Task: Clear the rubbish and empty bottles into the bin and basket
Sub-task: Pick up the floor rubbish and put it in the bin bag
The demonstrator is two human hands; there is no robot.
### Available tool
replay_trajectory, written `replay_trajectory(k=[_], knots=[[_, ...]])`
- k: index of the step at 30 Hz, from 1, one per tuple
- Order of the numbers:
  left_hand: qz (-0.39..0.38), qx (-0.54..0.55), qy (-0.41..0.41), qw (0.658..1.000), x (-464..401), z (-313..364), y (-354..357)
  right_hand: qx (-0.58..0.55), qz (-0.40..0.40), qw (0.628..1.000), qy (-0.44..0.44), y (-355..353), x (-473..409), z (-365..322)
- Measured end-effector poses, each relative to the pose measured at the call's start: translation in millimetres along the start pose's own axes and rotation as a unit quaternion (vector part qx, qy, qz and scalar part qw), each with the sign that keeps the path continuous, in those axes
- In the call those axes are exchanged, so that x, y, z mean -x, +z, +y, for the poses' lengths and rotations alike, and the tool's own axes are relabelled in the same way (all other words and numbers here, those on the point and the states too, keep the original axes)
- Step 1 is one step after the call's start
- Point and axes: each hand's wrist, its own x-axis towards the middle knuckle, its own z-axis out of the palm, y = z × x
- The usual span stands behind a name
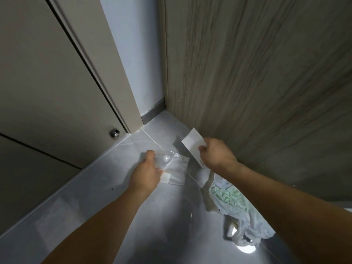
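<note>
My left hand (146, 171) grips a clear plastic wrapper (172, 165) just above the grey floor, fingers curled over its left edge. A small white label on the wrapper shows by my thumb. My right hand (215, 152) pinches a white paper slip (192, 144) close to the wooden panel; the slip's lower end carries red print. Under my right forearm lies a crumpled white plastic bag (238, 212) with green print. No bin, basket or bottle is in view.
A beige door (47, 82) with a metal stopper (114, 133) stands at left. A wood-grain panel (257, 73) fills the right. They meet a pale wall strip at the corner. Glossy grey floor tiles (95, 197) stretch toward me.
</note>
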Motion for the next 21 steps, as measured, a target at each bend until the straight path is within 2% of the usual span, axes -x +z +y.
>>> replay_trajectory(k=[5, 10, 12, 15, 19, 21], knots=[[0.029, -0.021, 0.022, 0.999, 4, -6, -9, -0.024, 0.011, 1.000, 0.010, -17, 23, 4], [0.027, 0.069, 0.005, 0.997, 11, -1, -43, -0.028, 0.008, 1.000, 0.006, -37, 46, 2], [0.009, 0.137, -0.004, 0.991, 18, 13, -59, -0.030, 0.002, 1.000, 0.008, -48, 59, 0], [-0.029, 0.168, 0.031, 0.985, 30, 41, -80, -0.024, -0.008, 1.000, 0.009, -74, 81, -1], [-0.084, 0.252, 0.064, 0.962, 57, 87, -104, -0.058, -0.078, 0.995, 0.037, -120, 120, 10], [-0.149, 0.281, 0.070, 0.946, 72, 115, -113, -0.046, -0.100, 0.993, 0.047, -146, 145, 25]])
